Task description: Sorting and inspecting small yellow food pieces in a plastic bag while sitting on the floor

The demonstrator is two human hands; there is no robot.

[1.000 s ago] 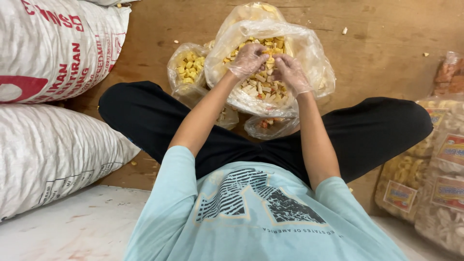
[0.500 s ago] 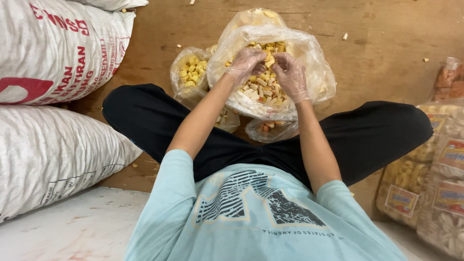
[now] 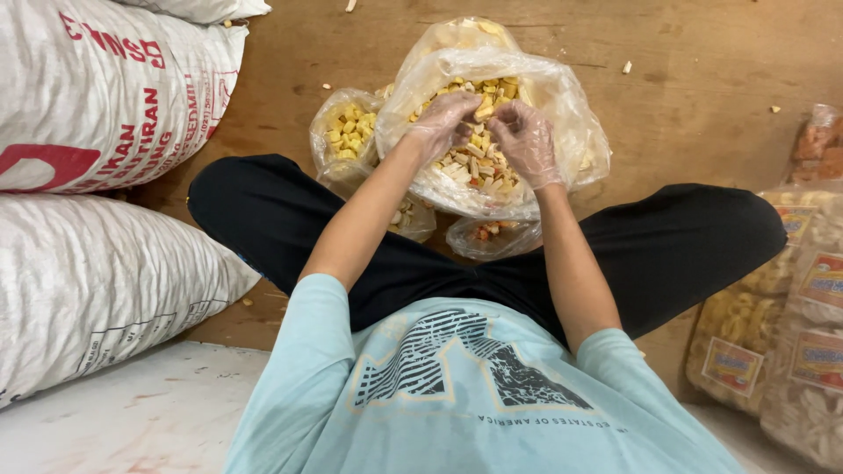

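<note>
I sit cross-legged on a wooden floor, looking down at a large clear plastic bag [image 3: 562, 105] full of yellow and pale snack pieces [image 3: 479, 158]. Both my hands wear thin clear gloves and reach into the bag's mouth. My left hand [image 3: 443, 123] curls over the pieces, fingers bent among them. Opposite it, my right hand [image 3: 525, 140] has its fingers closed on a few pieces. The fingertips almost meet above the pile.
A smaller bag of yellow pieces [image 3: 347, 132] lies left of the big one, a small bag [image 3: 492, 235] below it. Two big white woven sacks [image 3: 97, 96] are stacked at left. Packed snack bags [image 3: 781, 333] stand at right. Crumbs dot the floor.
My hands have drawn closer together over the pile and shifted slightly up within the bag. The camera has tilted a little; bags and sacks stay where they were.
</note>
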